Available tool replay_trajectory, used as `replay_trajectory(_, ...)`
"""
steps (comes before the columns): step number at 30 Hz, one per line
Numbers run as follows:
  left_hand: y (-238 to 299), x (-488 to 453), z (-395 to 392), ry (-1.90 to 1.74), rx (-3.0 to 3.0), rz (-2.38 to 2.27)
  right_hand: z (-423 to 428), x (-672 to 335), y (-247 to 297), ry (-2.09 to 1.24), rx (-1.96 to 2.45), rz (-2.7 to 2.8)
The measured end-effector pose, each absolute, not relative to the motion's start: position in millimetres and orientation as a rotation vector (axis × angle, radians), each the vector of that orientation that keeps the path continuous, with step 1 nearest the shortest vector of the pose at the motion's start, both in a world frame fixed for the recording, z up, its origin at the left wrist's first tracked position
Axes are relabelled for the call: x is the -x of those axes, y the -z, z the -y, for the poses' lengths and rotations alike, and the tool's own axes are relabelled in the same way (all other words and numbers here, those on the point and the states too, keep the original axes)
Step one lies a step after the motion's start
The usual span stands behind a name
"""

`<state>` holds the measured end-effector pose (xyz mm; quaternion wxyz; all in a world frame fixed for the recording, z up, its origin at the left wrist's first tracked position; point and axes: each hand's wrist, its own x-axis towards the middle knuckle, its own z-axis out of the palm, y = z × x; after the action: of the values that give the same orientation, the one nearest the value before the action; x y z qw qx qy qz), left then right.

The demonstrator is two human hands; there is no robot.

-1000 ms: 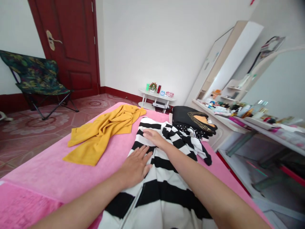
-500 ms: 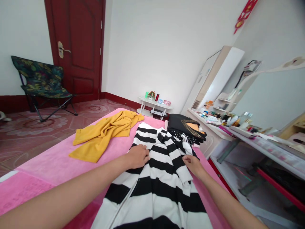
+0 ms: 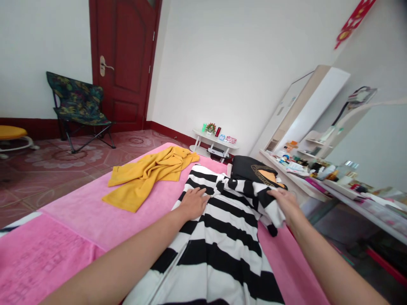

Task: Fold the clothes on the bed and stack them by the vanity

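Note:
A black-and-white striped garment lies spread along the pink bed cover. My left hand rests flat on its upper left part, fingers stretched out. My right hand grips a bunched striped sleeve at the garment's right side, lifted a little off the bed. A yellow garment lies crumpled to the left. Behind the sleeve sits a black garment with a gold pattern.
A cluttered dressing table with a mirror runs along the right of the bed. A small white side table stands at the far wall. A folding chair and a red door are at the left.
My right hand has taken the striped sleeve and drawn it up and to the right. My left hand stays pressed on the garment. The view has turned a little to the left.

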<state>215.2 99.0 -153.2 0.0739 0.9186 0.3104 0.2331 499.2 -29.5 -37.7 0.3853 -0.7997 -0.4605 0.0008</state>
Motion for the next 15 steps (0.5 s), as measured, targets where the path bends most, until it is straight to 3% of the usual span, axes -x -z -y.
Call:
replay_trajectory(7, 158.4, -215.1, -105.3, -0.653, -2.700, -0.865, -9.0, -512.1, -16.1, 0.632, 2.505, 1.475)
replay_trajectory(11, 158.3, -212.5, -109.3, -0.763, -2.510, -0.818, -25.1, -459.7, -64.9, 0.977, 2.372, 1.557)
replay_trajectory(15, 157.2, -207.1, -128.1, -1.162, -1.837, -0.803, -15.3, -385.9, -102.4, 1.165, 1.973, 1.853)
